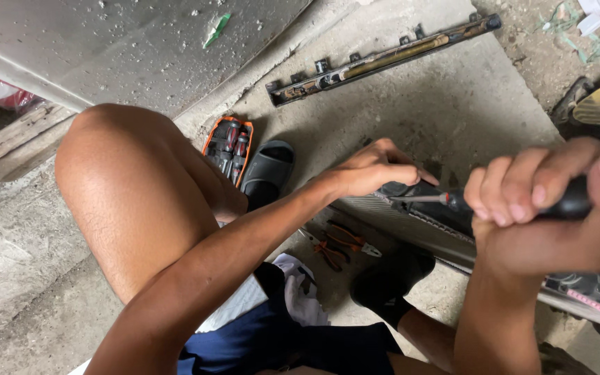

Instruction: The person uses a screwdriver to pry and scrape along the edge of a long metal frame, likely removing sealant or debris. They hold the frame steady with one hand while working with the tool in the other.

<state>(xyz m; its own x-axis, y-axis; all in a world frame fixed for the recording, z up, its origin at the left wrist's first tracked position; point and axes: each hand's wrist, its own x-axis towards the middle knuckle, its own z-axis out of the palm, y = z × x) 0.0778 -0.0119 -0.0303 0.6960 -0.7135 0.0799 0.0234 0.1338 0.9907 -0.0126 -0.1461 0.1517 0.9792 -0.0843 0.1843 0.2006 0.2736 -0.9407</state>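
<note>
Gray concrete floor (446, 104) lies under you. Your right hand (546, 208) squeezes a screwdriver (453, 200); at nine o'clock, your left hand (373, 170) presses the radiator (425, 226).

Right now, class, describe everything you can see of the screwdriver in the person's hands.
The screwdriver has a slim grey metal shaft and a dark handle with a red band by the shaft. It lies roughly level, tip pointing left. The right hand is clenched around the handle, hiding most of it. The left hand rests over the tip, steadying it against the dark edge of the ribbed metal panel.
</note>
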